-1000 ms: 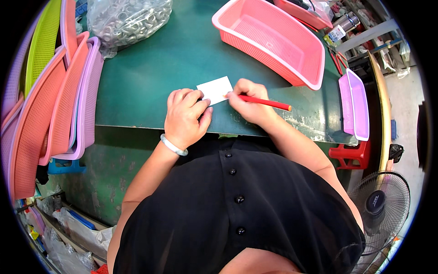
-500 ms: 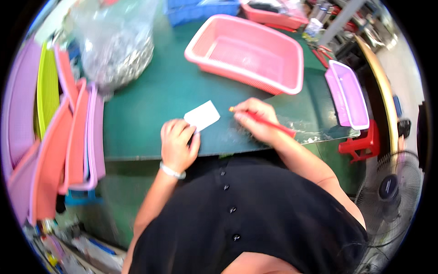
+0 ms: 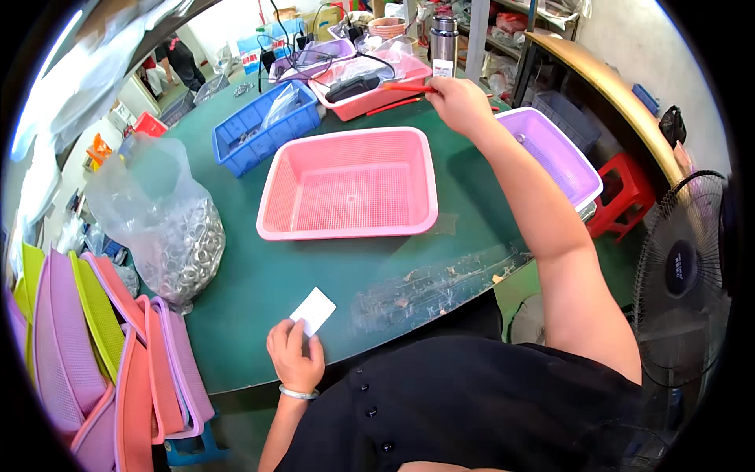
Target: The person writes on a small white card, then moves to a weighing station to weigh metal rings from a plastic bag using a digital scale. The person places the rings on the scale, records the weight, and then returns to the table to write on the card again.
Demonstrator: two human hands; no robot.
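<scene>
A small blank white card (image 3: 314, 311) lies on the green tabletop close to the near edge. The fingertips and thumb of my left hand (image 3: 295, 355) hold its near corner against the table. My right arm is stretched far forward and to the right. In the pinched fingers of my right hand (image 3: 460, 102) is a slim red pen (image 3: 407, 87), pointing left over the edge of a far pink basket (image 3: 363, 105). Below the pen lies another thin red stick (image 3: 393, 106). Small red ends show to the right of my hand; what they belong to is hidden.
A pink basket (image 3: 350, 234) stands mid-table, with a blue bin (image 3: 236, 161) behind it. Metal rings fill a clear bag (image 3: 189, 248) at left, above stacked coloured baskets (image 3: 75, 338). At right are a purple basket (image 3: 562, 153), red stool (image 3: 625, 193) and fan (image 3: 680, 267). A steel flask (image 3: 443, 39) stands behind.
My right hand has moved from beside the card to the far right of the table, carrying the pen. My left hand stays at the card. The view has tilted up toward the back.
</scene>
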